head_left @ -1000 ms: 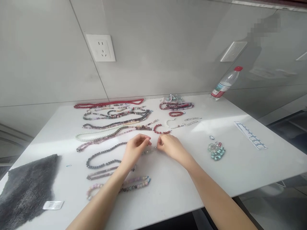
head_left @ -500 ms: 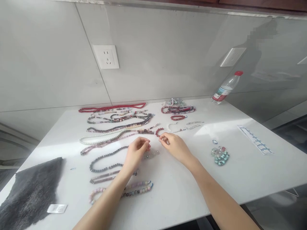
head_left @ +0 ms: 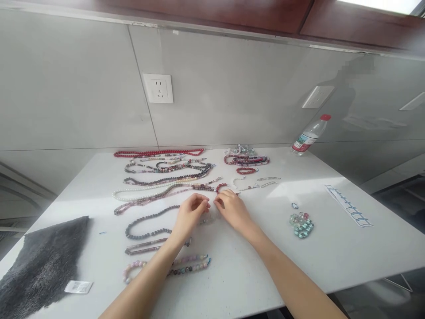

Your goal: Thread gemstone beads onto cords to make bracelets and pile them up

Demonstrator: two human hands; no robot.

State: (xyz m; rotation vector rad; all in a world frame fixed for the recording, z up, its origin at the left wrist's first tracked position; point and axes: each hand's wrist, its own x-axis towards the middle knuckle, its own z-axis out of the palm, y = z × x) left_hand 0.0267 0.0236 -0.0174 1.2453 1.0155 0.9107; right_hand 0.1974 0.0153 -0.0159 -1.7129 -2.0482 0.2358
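The left hand [head_left: 191, 215] and right hand [head_left: 231, 209] angle inward and nearly meet (fingers [head_left: 202, 202] curled downward, tips almost touching).

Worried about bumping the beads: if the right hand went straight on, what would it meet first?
Probably the left hand: the right hand points at its fingertips across a small gap, though depth is unclear here.

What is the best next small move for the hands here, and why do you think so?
Probably the right hand should lift the pale bead strand gently. The strand lies just beyond the left hand, and the right fingertips are close to it. Moving slowly would avoid the short red bead strand nearby.
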